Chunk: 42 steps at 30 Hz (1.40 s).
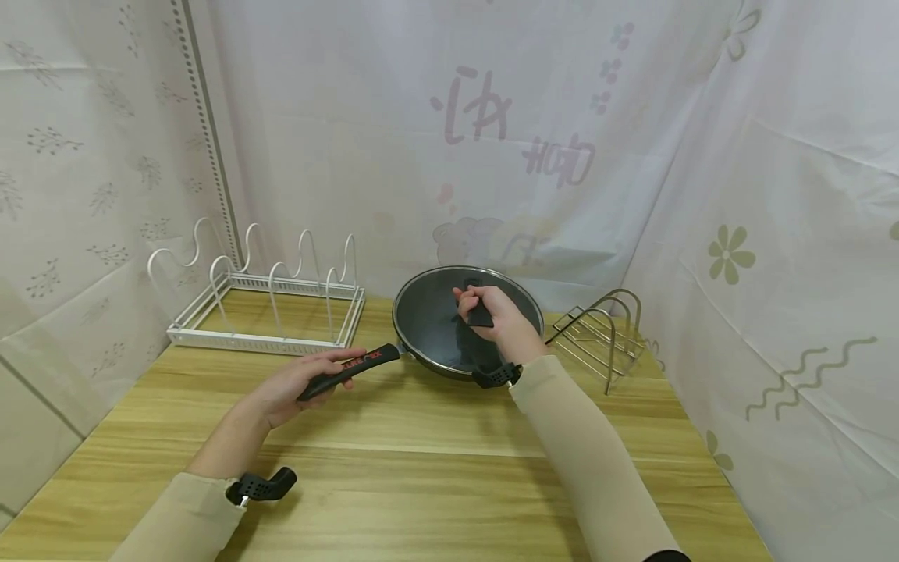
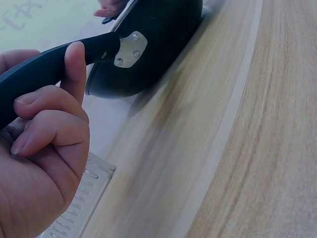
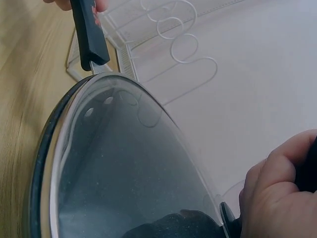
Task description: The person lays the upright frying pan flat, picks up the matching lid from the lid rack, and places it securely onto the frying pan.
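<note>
A dark frying pan (image 2: 163, 49) with a long black handle (image 1: 372, 358) stands toward the back of the wooden table. My left hand (image 1: 298, 386) grips that handle, fingers curled beneath it in the left wrist view. Over the pan lies a glass lid (image 1: 430, 316) with a metal rim. My right hand (image 1: 497, 312) holds the lid by its black knob (image 1: 481, 316). In the right wrist view the lid's rim runs close along the pan's rim; whether it is fully seated I cannot tell. Part of the knob is hidden by my right fingers.
A white rack (image 1: 242, 343) with curved wire dividers stands at the back left. Right of the pan is a small metal wire rack (image 1: 609, 343) with arched loops. Printed curtains (image 1: 337, 156) hang behind and at both sides of the table (image 1: 393, 499).
</note>
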### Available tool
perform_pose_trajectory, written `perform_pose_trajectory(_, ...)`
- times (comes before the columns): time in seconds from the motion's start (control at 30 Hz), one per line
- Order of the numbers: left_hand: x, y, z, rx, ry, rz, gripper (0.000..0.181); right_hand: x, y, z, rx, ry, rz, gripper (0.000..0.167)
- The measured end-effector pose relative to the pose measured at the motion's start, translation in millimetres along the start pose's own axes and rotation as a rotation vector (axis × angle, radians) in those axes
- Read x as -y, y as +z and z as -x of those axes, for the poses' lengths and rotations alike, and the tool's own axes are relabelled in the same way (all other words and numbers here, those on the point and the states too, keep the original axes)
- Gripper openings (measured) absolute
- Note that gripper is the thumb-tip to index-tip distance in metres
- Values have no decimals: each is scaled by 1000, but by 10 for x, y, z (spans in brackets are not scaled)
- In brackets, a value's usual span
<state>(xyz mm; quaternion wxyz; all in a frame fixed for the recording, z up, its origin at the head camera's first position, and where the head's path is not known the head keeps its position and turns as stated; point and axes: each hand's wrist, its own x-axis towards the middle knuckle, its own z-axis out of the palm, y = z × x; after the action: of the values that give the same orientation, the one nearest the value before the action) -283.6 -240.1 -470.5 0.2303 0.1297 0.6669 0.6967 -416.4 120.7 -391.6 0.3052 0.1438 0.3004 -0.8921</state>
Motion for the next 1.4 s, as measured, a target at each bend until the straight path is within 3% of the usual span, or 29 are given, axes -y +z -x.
perform_pose_trajectory(0.57,-25,1,27,-11,-1,5,41,-16,5,-41,6,-5,-32,30)
perform_pose_trajectory(0.93,-20,17,10,-23,-27,17,44,-19,-25,-20,-2,-22,-1,29)
perform_pose_trajectory(1.4,-32,6,16,3,-11,16,45,-26,-32,13,8,-4,11,34)
